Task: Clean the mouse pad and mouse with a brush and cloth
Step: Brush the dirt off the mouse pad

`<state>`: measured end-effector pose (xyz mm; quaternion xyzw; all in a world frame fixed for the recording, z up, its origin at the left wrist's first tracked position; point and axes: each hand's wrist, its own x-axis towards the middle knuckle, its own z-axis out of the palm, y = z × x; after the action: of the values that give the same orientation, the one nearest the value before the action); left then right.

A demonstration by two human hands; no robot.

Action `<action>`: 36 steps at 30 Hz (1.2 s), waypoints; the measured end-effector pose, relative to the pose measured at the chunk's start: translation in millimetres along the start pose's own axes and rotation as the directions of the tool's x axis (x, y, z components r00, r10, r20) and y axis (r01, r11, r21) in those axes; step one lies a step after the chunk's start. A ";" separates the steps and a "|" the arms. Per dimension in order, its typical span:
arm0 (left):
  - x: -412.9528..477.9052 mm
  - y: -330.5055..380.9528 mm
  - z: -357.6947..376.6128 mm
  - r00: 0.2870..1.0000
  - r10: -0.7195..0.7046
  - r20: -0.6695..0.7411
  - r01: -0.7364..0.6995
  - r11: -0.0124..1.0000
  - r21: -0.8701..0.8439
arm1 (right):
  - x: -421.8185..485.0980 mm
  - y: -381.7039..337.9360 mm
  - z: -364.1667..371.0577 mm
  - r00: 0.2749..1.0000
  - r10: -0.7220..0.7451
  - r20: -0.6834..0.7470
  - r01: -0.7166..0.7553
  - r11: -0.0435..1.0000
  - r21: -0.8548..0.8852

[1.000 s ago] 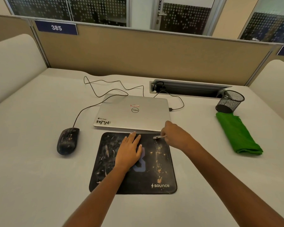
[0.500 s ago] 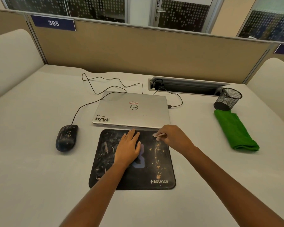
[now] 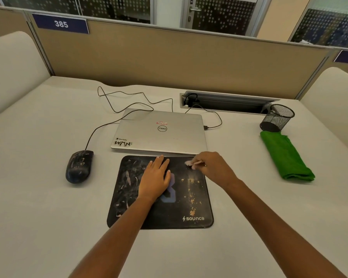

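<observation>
Little has shifted over the last second: the left hand stays flat and the right hand has only edged slightly along the far edge of the mat. On the pale surface, just in front of the closed laptop, lies the black mouse pad, streaked grey on its left half and speckled with orange crumbs on its right. It looks thin, soft and light, likely to slide or curl under a stroke, so the left hand's straight-fingered press on its middle seems the sensible way to pin it. The green cloth, folded and limp, lies well apart to the right and could be gathered anywhere. The smudged wired mouse sits left of the pad, rigid and light, probably best held by its sides, with its cable free to tug. Smallest is the brush, a slim stick pinched in the right hand's curled fingers, its pale tip at the pad's far right corner; it probably needs only light pressure.
</observation>
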<state>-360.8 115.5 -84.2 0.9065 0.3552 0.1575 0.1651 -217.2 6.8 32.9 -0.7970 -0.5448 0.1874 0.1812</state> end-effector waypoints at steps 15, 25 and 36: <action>1.2 -0.8 -3.7 0.991 -0.003 0.131 -0.013 0.992 0.123 | -2.8 -9.7 4.7 0.995 -0.060 -0.074 0.067 0.992 0.106; -1.7 3.2 -6.0 0.977 -0.074 0.200 0.029 0.975 0.218 | -18.8 2.8 -9.7 0.995 -0.099 -0.025 0.101 0.989 0.111; -19.9 1.0 -5.5 0.984 -0.098 0.148 0.066 0.976 0.209 | -34.3 5.0 -2.7 0.977 -0.177 0.123 0.171 0.984 0.051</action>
<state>-376.3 102.0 -82.2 0.9127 0.3926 0.0414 0.1052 -223.4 -27.2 36.3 -0.7289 -0.6190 0.2320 0.1780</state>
